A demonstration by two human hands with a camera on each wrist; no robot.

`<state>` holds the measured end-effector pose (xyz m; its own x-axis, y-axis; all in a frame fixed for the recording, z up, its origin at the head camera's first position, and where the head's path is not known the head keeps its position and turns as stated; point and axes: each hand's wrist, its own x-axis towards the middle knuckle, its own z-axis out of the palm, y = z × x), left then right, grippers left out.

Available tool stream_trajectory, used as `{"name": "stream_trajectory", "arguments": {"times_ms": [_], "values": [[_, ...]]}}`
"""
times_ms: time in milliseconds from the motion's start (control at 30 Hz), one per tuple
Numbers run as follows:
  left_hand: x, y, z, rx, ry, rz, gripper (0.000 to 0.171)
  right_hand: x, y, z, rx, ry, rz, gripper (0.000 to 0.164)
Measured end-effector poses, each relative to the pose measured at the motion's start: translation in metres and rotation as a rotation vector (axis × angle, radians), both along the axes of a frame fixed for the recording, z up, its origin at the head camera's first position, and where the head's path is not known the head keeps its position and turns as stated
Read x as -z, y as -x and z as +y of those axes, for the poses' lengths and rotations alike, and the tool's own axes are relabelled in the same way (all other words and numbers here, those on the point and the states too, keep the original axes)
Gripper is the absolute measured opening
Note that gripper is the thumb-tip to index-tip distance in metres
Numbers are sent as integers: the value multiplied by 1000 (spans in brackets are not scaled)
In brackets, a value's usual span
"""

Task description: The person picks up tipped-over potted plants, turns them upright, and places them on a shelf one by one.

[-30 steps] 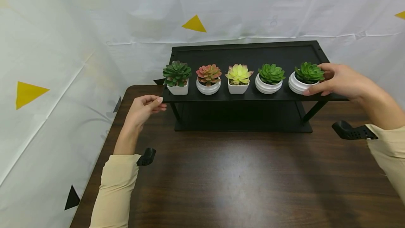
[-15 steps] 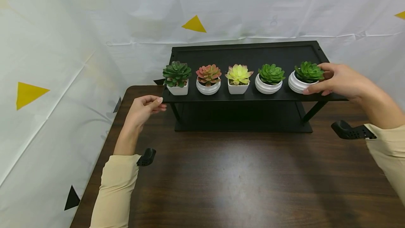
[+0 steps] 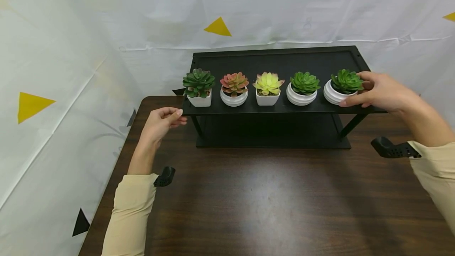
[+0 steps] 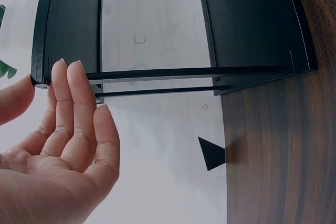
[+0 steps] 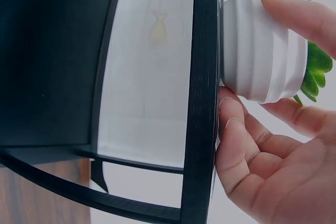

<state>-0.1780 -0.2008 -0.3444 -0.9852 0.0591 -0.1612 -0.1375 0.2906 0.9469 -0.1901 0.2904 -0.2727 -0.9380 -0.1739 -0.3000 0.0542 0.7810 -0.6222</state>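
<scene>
My left hand (image 3: 160, 123) pinches the front left corner of a black two-tier shelf (image 3: 273, 59); in the left wrist view its thumb and fingers (image 4: 73, 114) meet that corner from opposite sides. At the right end of the top tier, my right hand (image 3: 385, 90) holds a round white ribbed pot with a green succulent (image 3: 346, 82). The right wrist view has the thumb and fingers around this white pot (image 5: 257, 51), its base against the shelf board (image 5: 202, 103).
Along the shelf's front edge stand a dark green succulent (image 3: 199, 84), a reddish one (image 3: 234, 86), a yellow one (image 3: 268, 86) and another green one (image 3: 305, 86), all in white pots. Below is a brown wooden table (image 3: 270, 200). White sheeting (image 3: 149, 11) hangs behind.
My right hand and the pot in it have shifted very slightly left. The left hand, the shelf and the other pots look unmoved.
</scene>
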Motion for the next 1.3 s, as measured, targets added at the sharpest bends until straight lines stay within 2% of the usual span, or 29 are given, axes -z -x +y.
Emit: {"name": "stream_trajectory", "arguments": {"times_ms": [300, 567, 767, 967, 1300], "values": [[-2, -1, 0, 1, -5, 3, 33, 1, -4, 0, -7, 10, -4, 87], [-1, -2, 1, -17, -41, -4, 30, 6, -6, 2, 17, 47, 48, 72], [0, -2, 1, -20, -47, -2, 30, 9, -10, 5, 33, 56, 59, 73], [1, -2, 2, -22, -48, 1, 30, 10, -13, 7, 50, 72, 79, 63], [1, -2, 1, -19, -52, 2, 30, 11, -12, 6, 43, 43, 73, 76]]}}
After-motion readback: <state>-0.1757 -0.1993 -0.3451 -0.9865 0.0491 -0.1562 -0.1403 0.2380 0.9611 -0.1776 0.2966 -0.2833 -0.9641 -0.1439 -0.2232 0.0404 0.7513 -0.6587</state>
